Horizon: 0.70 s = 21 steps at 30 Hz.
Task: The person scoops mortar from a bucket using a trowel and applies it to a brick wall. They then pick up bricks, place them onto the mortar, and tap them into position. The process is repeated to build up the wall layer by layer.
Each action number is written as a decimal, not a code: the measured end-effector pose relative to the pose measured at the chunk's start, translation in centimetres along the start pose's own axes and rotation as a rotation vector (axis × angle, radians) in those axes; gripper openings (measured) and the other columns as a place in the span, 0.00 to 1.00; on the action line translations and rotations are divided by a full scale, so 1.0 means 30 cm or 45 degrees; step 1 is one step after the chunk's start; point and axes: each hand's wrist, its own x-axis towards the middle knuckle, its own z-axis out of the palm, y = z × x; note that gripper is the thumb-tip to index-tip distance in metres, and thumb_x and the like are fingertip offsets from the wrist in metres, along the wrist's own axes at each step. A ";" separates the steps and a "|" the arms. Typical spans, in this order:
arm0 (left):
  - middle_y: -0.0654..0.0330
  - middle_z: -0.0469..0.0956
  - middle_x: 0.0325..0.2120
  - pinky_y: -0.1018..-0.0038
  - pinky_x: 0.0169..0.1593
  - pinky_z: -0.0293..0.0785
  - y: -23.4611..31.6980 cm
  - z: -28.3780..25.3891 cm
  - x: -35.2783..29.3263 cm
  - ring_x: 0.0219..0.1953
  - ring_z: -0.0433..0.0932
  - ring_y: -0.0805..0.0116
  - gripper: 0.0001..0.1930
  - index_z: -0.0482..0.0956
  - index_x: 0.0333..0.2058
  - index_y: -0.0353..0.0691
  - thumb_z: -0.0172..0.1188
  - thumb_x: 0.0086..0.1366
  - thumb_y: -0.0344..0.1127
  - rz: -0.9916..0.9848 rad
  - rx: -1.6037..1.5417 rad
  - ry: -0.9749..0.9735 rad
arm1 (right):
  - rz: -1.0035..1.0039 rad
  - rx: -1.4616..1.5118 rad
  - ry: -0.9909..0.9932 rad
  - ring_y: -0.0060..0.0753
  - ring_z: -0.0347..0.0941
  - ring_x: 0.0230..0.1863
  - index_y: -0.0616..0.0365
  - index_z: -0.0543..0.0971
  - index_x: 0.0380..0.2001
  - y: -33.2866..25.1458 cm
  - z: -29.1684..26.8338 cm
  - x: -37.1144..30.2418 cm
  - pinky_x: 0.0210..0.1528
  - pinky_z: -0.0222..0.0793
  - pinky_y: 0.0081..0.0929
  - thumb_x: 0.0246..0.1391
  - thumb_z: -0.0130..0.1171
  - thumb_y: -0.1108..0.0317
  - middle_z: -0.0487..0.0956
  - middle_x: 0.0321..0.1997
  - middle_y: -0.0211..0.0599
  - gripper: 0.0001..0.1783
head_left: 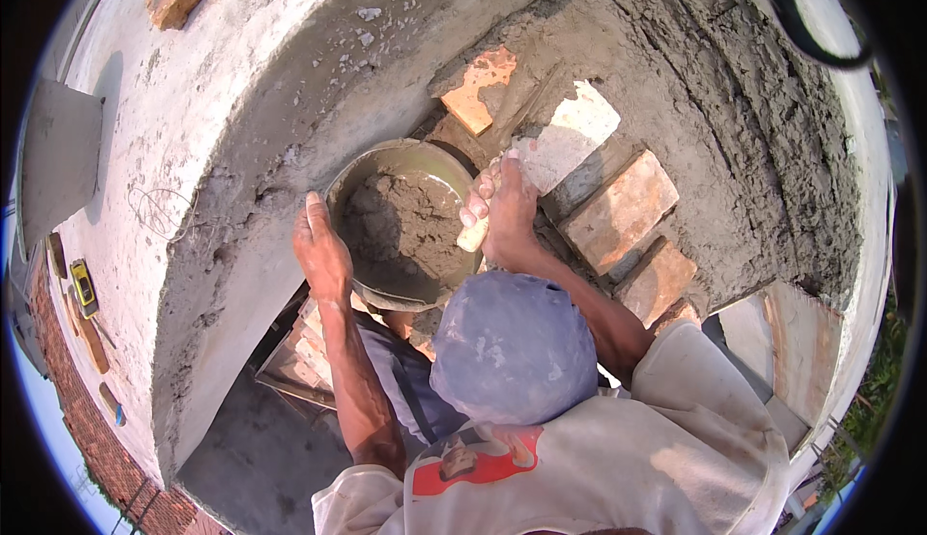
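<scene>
While a rough, pale concrete wall (pixel 232 120) curves along the left, a wide bed of wet grey mortar (pixel 763 149) spreads over the right. Between the person's two hands stands a round, olive-grey bucket (pixel 415 156), part-filled with a lumpy grey mix (pixel 406 226). Just right of it is a trowel with a broad, mortar-smeared blade and a pale handle (pixel 570 144); whether the blade touches the mortar cannot be told. A reddish-brown rectangular brick (pixel 623 209) lies beside the blade, and an orange, mortar-streaked brick (pixel 483 86) sits beyond the bucket. The right hand (pixel 507 207) has its fingers wrapped around the trowel's handle. The left hand (pixel 323 250) lies at the bucket's left rim, fingers extended; whether they grip it cannot be told. A small yellow-and-black tape measure (pixel 83 289) rests far left.
</scene>
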 end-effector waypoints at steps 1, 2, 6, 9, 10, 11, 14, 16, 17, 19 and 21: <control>0.47 0.83 0.44 0.65 0.56 0.70 0.003 -0.006 0.001 0.46 0.77 0.61 0.28 0.79 0.49 0.22 0.47 0.80 0.50 -0.011 0.045 -0.012 | -0.005 -0.039 0.014 0.27 0.61 0.15 0.47 0.67 0.35 -0.003 0.007 -0.009 0.15 0.59 0.32 0.72 0.49 0.44 0.64 0.21 0.27 0.19; 0.47 0.83 0.44 0.65 0.56 0.70 0.006 -0.008 0.003 0.47 0.77 0.60 0.28 0.79 0.49 0.22 0.47 0.80 0.50 -0.021 0.089 -0.025 | -0.011 -0.078 0.029 0.27 0.62 0.15 0.48 0.67 0.35 -0.008 0.013 -0.025 0.15 0.59 0.32 0.72 0.48 0.44 0.64 0.21 0.28 0.20; 0.47 0.83 0.46 0.65 0.59 0.70 -0.018 -0.025 0.003 0.49 0.77 0.60 0.29 0.78 0.52 0.22 0.47 0.80 0.51 0.006 0.062 -0.005 | -0.115 -0.195 -0.088 0.24 0.60 0.13 0.52 0.66 0.34 -0.075 0.051 -0.129 0.13 0.59 0.30 0.73 0.48 0.50 0.65 0.22 0.27 0.18; 0.46 0.82 0.49 0.66 0.60 0.69 -0.048 -0.003 0.024 0.52 0.77 0.61 0.31 0.77 0.53 0.20 0.47 0.80 0.52 0.000 -0.031 0.009 | 0.230 -0.145 -0.271 0.22 0.60 0.13 0.52 0.67 0.35 -0.150 0.049 0.002 0.12 0.57 0.28 0.72 0.50 0.51 0.64 0.21 0.26 0.18; 0.46 0.82 0.49 0.66 0.61 0.69 -0.054 -0.005 0.030 0.52 0.77 0.61 0.31 0.77 0.53 0.20 0.47 0.80 0.52 -0.009 -0.050 -0.010 | 0.171 -0.146 -0.217 0.22 0.59 0.13 0.53 0.67 0.35 -0.164 0.033 0.011 0.12 0.57 0.28 0.72 0.51 0.51 0.64 0.21 0.26 0.18; 0.46 0.82 0.50 0.67 0.61 0.69 -0.058 -0.008 0.032 0.52 0.77 0.62 0.31 0.77 0.53 0.20 0.47 0.80 0.52 -0.019 -0.068 -0.028 | 0.114 -0.148 -0.162 0.22 0.59 0.13 0.53 0.67 0.35 -0.185 0.009 0.015 0.12 0.57 0.27 0.72 0.51 0.51 0.64 0.21 0.26 0.17; 0.47 0.82 0.50 0.67 0.61 0.69 -0.068 -0.028 0.030 0.53 0.77 0.63 0.31 0.77 0.53 0.20 0.47 0.80 0.52 -0.025 -0.085 -0.034 | 0.039 -0.144 -0.035 0.21 0.58 0.13 0.52 0.67 0.36 -0.184 -0.046 -0.025 0.12 0.56 0.28 0.72 0.51 0.51 0.63 0.21 0.26 0.17; 0.48 0.82 0.49 0.68 0.61 0.69 -0.059 -0.031 0.026 0.52 0.77 0.63 0.31 0.77 0.54 0.19 0.47 0.80 0.52 -0.024 -0.087 -0.038 | -0.016 -0.157 0.014 0.22 0.58 0.13 0.52 0.67 0.36 -0.175 -0.071 -0.062 0.12 0.55 0.28 0.73 0.50 0.50 0.63 0.21 0.26 0.17; 0.48 0.82 0.49 0.68 0.61 0.69 -0.049 -0.032 0.018 0.52 0.77 0.64 0.31 0.77 0.54 0.19 0.47 0.80 0.52 -0.029 -0.079 -0.041 | -0.034 -0.130 0.043 0.22 0.58 0.13 0.51 0.67 0.36 -0.174 -0.089 -0.082 0.12 0.55 0.28 0.73 0.50 0.50 0.63 0.21 0.26 0.18; 0.49 0.82 0.48 0.68 0.61 0.69 -0.046 -0.037 0.019 0.52 0.77 0.64 0.31 0.77 0.53 0.19 0.47 0.80 0.51 -0.022 -0.049 -0.040 | -0.073 -0.076 0.095 0.23 0.58 0.13 0.51 0.67 0.35 -0.185 -0.128 -0.117 0.12 0.55 0.28 0.73 0.49 0.49 0.63 0.21 0.26 0.18; 0.49 0.82 0.47 0.67 0.60 0.69 -0.055 -0.031 0.021 0.51 0.77 0.64 0.31 0.77 0.53 0.19 0.47 0.80 0.51 -0.007 -0.011 -0.047 | -0.080 -0.071 0.067 0.23 0.57 0.13 0.50 0.66 0.35 -0.224 -0.195 -0.137 0.12 0.54 0.28 0.74 0.48 0.49 0.63 0.21 0.26 0.18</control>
